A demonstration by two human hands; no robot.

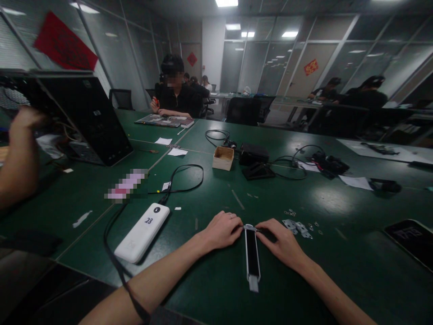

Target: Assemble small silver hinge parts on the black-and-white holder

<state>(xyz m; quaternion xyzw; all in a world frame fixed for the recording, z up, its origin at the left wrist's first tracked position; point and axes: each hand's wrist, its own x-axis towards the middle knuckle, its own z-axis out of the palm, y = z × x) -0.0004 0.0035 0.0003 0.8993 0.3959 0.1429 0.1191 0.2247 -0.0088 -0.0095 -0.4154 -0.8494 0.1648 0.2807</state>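
Green table [209, 277] in glass-walled office, both hands [250, 234] pinching narrow black-and-white device's [252, 253] end

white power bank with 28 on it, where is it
In the head view, the white power bank lies on the green table, left of the left hand.

Phone [411, 241] cut off by right edge.

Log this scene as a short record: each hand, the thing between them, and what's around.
Left hand: fingertips at strip's far end
Right hand: fingertips at same end
Strip: long, dark, pale-edged, on green table
To the left: white block marked 28
To the right: metal plates, small rings
Beyond: open box
Across table: seated person
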